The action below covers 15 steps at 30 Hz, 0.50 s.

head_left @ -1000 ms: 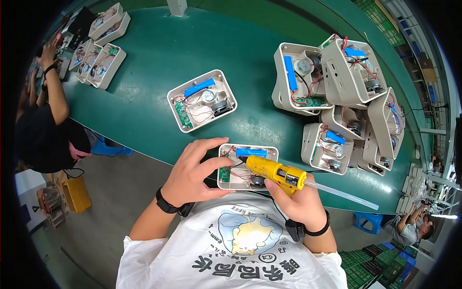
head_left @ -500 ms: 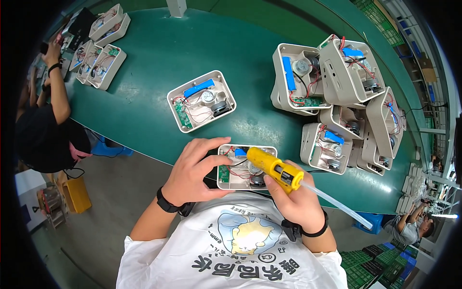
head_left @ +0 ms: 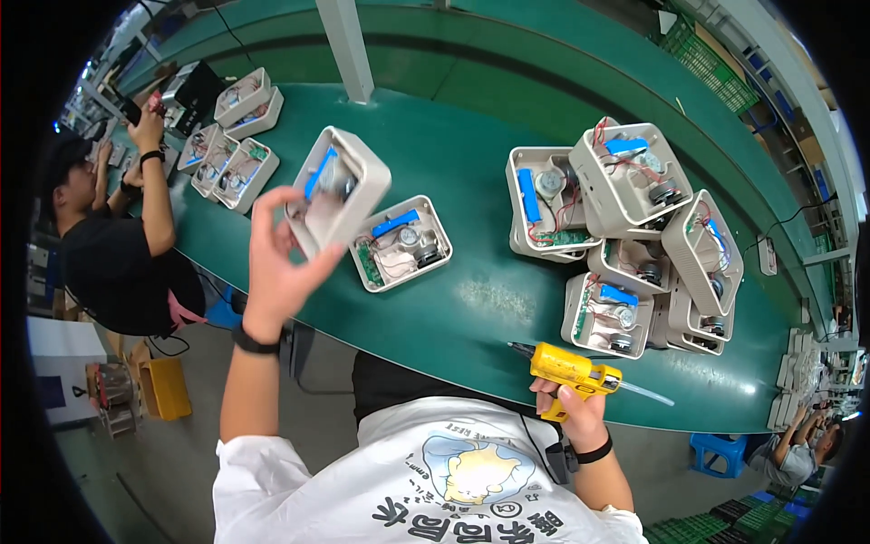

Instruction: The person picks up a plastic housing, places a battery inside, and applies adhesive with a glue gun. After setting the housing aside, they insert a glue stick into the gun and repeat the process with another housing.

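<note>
My left hand grips a beige plastic housing by its lower side and holds it up, tilted, above the green table. Inside that housing a blue battery pack shows; the rest is blurred. Another open housing lies flat just beyond and to the right of it, with a blue pack, a round silver part, a black speaker, a green circuit board and thin wires inside. Near the table's front edge my right hand is wrapped round the handle of a yellow hot glue gun, its dark nozzle pointing left and a clear glue stick sticking out behind.
Several open housings are piled at the right of the table. More housings stand at the far left, close to a co-worker in black. A white post rises at the table's back edge. Another person sits at far right.
My left hand has lifted the housing from the front edge and carried it up to the far left. My right hand has drawn the glue gun away to the right.
</note>
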Available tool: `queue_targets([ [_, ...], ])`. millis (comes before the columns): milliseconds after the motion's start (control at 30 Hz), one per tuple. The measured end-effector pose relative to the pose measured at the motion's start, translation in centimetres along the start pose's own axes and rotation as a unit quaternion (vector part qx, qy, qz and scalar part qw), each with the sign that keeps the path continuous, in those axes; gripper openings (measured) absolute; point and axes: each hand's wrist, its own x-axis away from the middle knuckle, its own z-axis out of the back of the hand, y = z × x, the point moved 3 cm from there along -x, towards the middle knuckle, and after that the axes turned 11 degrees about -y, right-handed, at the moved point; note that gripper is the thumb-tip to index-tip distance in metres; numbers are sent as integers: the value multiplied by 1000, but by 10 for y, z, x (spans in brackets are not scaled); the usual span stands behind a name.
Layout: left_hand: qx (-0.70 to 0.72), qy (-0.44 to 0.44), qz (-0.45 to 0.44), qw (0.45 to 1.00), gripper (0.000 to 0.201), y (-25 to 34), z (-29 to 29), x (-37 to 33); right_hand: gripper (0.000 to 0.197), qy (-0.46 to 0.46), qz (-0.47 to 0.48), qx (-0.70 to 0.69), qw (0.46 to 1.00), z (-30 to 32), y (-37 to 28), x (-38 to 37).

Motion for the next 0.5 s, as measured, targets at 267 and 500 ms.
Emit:
queue_targets([
  [267,-240,-35,142,960,104,-66,2,-81,33,8,36,-32,999,5,11,-8],
  [500,-320,-231,44,918,115,-1,-63,-48,36,7,29,-27,999,8,10,-12],
])
